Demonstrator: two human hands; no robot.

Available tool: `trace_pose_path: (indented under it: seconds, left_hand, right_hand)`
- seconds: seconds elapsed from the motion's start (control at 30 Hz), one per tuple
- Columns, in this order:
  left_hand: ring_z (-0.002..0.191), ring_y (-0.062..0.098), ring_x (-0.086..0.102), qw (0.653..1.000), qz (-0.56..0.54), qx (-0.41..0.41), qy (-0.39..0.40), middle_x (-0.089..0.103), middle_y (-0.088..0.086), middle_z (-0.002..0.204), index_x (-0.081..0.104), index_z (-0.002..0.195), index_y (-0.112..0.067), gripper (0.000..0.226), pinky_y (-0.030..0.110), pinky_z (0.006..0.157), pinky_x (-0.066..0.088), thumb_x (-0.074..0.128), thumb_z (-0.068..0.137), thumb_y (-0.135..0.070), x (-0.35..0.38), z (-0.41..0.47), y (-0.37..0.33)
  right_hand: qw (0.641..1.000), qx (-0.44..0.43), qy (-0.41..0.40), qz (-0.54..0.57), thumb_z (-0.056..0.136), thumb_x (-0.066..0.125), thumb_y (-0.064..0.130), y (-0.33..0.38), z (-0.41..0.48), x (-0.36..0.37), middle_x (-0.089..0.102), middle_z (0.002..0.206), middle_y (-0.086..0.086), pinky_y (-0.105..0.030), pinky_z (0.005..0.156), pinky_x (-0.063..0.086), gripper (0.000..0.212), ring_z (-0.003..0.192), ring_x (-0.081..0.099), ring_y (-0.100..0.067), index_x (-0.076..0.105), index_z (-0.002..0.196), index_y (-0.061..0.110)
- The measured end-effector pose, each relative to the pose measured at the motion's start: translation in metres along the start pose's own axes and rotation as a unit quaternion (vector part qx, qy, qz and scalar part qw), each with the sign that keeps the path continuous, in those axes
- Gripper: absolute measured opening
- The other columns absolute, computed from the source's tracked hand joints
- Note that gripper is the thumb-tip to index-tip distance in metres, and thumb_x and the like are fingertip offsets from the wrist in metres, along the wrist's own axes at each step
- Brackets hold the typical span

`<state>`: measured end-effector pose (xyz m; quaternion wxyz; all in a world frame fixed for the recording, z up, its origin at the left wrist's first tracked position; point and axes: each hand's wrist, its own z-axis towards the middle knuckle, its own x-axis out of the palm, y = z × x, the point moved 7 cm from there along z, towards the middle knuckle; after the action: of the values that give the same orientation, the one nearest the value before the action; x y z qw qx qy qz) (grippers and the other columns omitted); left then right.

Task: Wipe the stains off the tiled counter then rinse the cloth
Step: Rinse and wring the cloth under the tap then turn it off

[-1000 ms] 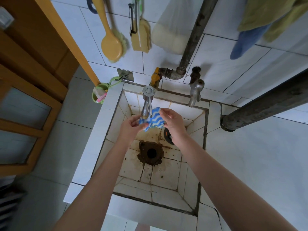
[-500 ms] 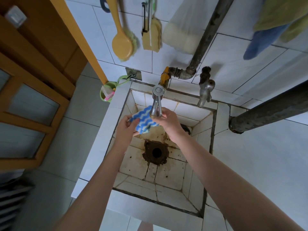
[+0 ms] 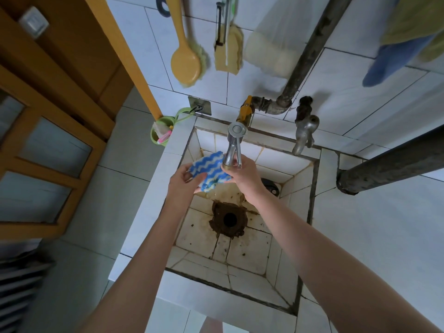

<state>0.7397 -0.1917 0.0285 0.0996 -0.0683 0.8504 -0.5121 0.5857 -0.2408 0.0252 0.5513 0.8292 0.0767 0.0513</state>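
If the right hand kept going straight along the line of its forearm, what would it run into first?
Most likely the chrome tap: the right hand points up and left, its fingers already at the spout's end, gripping the blue cloth. Beyond that comes the sink's tiled back wall. Depth is hard to judge from this single view.

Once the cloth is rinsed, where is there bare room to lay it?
Bare: the counter right of the sink, below the dark pipe, and the sink's left rim. Crowded: under the tap, where both hands hold the cloth.
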Motion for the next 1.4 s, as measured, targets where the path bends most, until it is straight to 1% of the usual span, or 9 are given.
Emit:
trace_pose_path:
  seconds: [0.2, 0.37, 0.53, 0.67, 0.8, 0.9, 1.03, 1.17, 1.4]
  left_hand:
    - [0.088, 0.012, 0.067, 1.0, -0.013, -0.002, -0.003, 0.066, 0.007, 0.106, 0.053, 0.118, -0.005, 0.032, 0.016, 0.064, 0.055, 0.062, 0.087, -0.008, -0.003, -0.002, -0.002]
    - [0.09, 0.014, 0.066, 1.0, -0.005, -0.006, -0.007, 0.066, 0.009, 0.109, 0.054, 0.119, -0.005, 0.033, 0.017, 0.067, 0.056, 0.062, 0.087, -0.009, -0.006, -0.002, 0.002]
    - [0.09, 0.011, 0.067, 1.0, -0.018, -0.008, 0.009, 0.068, 0.005, 0.105, 0.054, 0.116, -0.008, 0.031, 0.018, 0.071, 0.056, 0.063, 0.086, -0.008, 0.008, -0.002, 0.001]
    - [0.088, 0.009, 0.067, 0.999, -0.029, -0.008, 0.013, 0.069, -0.001, 0.098, 0.056, 0.114, -0.013, 0.03, 0.02, 0.076, 0.056, 0.064, 0.085, -0.008, 0.018, -0.002, -0.001]
    - [0.096, 0.018, 0.067, 0.999, -0.034, -0.011, 0.025, 0.071, 0.006, 0.102, 0.057, 0.114, -0.01, 0.03, 0.03, 0.086, 0.054, 0.065, 0.085, -0.008, 0.024, 0.0, -0.002]
    - [0.099, 0.021, 0.067, 0.999, -0.033, -0.012, 0.028, 0.07, 0.009, 0.106, 0.056, 0.119, -0.005, 0.036, 0.032, 0.088, 0.054, 0.065, 0.084, -0.008, 0.027, 0.001, -0.004]
    - [0.099, 0.023, 0.067, 0.998, -0.044, -0.006, 0.032, 0.07, 0.011, 0.106, 0.055, 0.119, -0.004, 0.035, 0.027, 0.083, 0.056, 0.063, 0.085, -0.006, 0.031, 0.003, -0.008]
    - [0.101, 0.023, 0.066, 0.997, -0.061, -0.007, 0.039, 0.068, 0.013, 0.11, 0.053, 0.123, -0.002, 0.038, 0.02, 0.074, 0.056, 0.062, 0.086, -0.004, 0.035, 0.004, -0.01]
    - [0.099, 0.021, 0.066, 0.995, -0.083, -0.013, 0.044, 0.067, 0.013, 0.112, 0.053, 0.124, -0.003, 0.038, 0.021, 0.075, 0.056, 0.059, 0.087, -0.002, 0.042, 0.005, -0.009]
  right_hand:
    - [1.0, 0.003, 0.001, -0.002, 0.087, 0.063, 0.011, -0.004, 0.0, 0.004, 0.063, 0.11, -0.019, -0.04, 0.074, 0.059, 0.011, 0.097, 0.065, -0.025, 0.057, 0.097, 0.011]
    - [1.0, -0.005, -0.001, -0.013, 0.088, 0.062, 0.013, -0.004, 0.003, 0.003, 0.063, 0.106, -0.02, -0.041, 0.073, 0.059, 0.013, 0.096, 0.066, -0.027, 0.056, 0.098, 0.007]
    - [0.999, 0.0, -0.032, 0.009, 0.09, 0.059, 0.01, -0.007, 0.006, -0.01, 0.065, 0.1, -0.011, -0.018, 0.062, 0.054, 0.015, 0.091, 0.065, -0.021, 0.059, 0.103, 0.004]
    - [0.999, -0.001, -0.034, 0.028, 0.086, 0.061, 0.003, -0.006, 0.003, -0.02, 0.063, 0.098, -0.007, -0.011, 0.062, 0.05, 0.013, 0.087, 0.061, -0.012, 0.061, 0.098, 0.008]
    - [0.998, 0.001, -0.041, 0.054, 0.085, 0.06, -0.002, -0.007, 0.002, -0.028, 0.062, 0.096, -0.005, -0.015, 0.068, 0.052, 0.023, 0.086, 0.06, -0.011, 0.06, 0.108, 0.001]
    - [0.997, 0.003, -0.051, 0.053, 0.085, 0.06, -0.001, -0.005, 0.003, -0.032, 0.063, 0.094, -0.001, -0.014, 0.067, 0.052, 0.025, 0.084, 0.06, -0.007, 0.061, 0.11, 0.003]
    - [0.996, -0.001, -0.06, 0.072, 0.086, 0.059, 0.0, -0.002, 0.002, -0.035, 0.062, 0.092, 0.0, -0.015, 0.068, 0.053, 0.026, 0.085, 0.061, -0.011, 0.059, 0.113, 0.0]
    - [0.995, -0.004, -0.063, 0.081, 0.086, 0.059, -0.001, 0.001, 0.001, -0.039, 0.062, 0.096, -0.006, -0.03, 0.081, 0.054, 0.027, 0.095, 0.061, -0.02, 0.059, 0.113, -0.001]
    - [0.992, 0.008, -0.077, 0.104, 0.086, 0.059, -0.001, -0.002, -0.002, -0.046, 0.063, 0.096, -0.005, -0.037, 0.086, 0.053, 0.026, 0.095, 0.062, -0.023, 0.059, 0.113, 0.0]
